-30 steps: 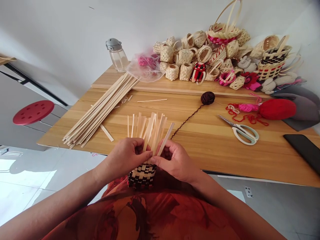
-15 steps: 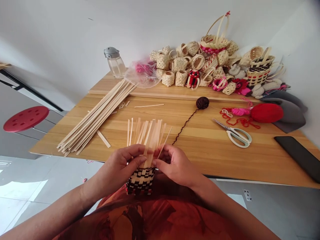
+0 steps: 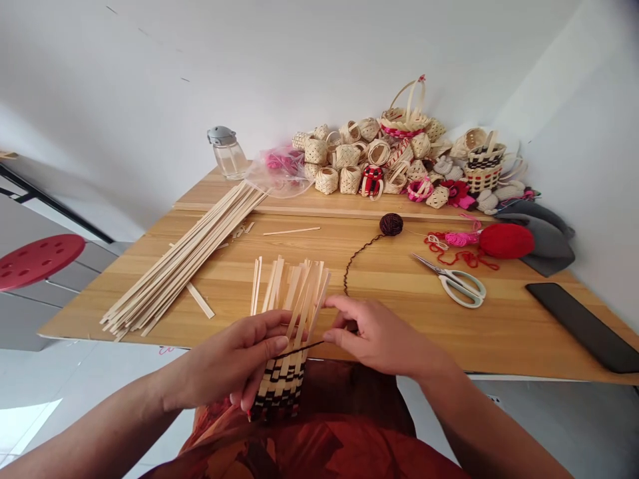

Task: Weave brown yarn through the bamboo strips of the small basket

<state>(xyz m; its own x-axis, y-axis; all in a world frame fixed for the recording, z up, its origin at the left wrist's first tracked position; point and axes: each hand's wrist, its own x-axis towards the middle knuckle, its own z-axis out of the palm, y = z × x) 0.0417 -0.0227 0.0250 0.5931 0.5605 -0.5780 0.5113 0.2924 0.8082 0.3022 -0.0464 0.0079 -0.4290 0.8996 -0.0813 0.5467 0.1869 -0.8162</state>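
A small half-woven basket (image 3: 280, 387) rests against my lap, its lower wall chequered in dark yarn and pale wood strips. Tall unwoven strips (image 3: 299, 286) stand up from its top. My left hand (image 3: 254, 356) grips the basket's left side, thumb on the front strips and fingers behind. From the front of the basket a taut dark brown yarn (image 3: 313, 345) runs to my right hand (image 3: 362, 332), which pinches it between thumb and fingers just right of the strips. The yarn's ball (image 3: 391, 224) lies farther back on the table, its wavy tail leading toward my right hand.
Scissors (image 3: 455, 283) and a black phone (image 3: 584, 326) lie at right, near a red yarn ball (image 3: 506, 241). A bundle of wood strips (image 3: 187, 259) covers the left side. Many small baskets (image 3: 347, 156) are piled behind, beside a bottle (image 3: 228, 153). A red stool (image 3: 42, 259) stands left.
My right hand has moved right, away from the strips, drawing the yarn taut. My left hand has shifted lower around the basket's side. The whole view has tilted up slightly.
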